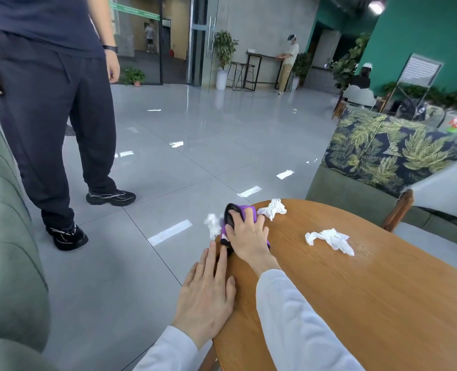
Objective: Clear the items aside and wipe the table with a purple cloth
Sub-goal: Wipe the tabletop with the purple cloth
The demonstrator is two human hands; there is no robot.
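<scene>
1. Our right hand (248, 234) presses the purple cloth (246, 214) flat at the table (356, 303) edge, over a dark item we cannot identify.
2. Our left hand (206, 293) lies open, flat beside the cloth, holding nothing.
3. One tissue (212, 226) beside the cloth overhangs the edge; a wipe could push it off.
4. Two tissues (329, 238) beyond the cloth could smear.
</scene>
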